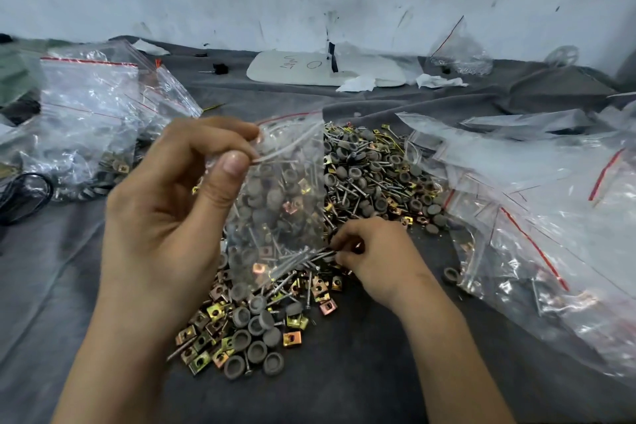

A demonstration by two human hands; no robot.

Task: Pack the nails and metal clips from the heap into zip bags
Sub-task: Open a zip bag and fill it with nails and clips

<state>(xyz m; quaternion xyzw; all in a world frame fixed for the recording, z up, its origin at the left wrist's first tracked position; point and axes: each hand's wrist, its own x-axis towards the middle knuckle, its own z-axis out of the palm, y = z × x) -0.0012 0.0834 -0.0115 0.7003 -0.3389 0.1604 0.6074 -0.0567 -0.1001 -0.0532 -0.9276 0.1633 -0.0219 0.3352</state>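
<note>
**Bag up, nails in the grab**

The left hand [165, 217] lifts a zip bag [285, 182] at centre, thumb and curled fingers [220, 129] pinching its top edge. The bag hangs clear over the heap [378, 182], which spreads across the grey worktop [361, 372] from 6 to 2 o'clock. At 4 o'clock the right hand [375, 258] is down on the heap, fingers curled tight round a bundle of nails [320, 254]. Metal clips [213, 313] glint at 6. Filled bags [86, 120] sit at 9, empty bags [550, 200] at 3.
</note>
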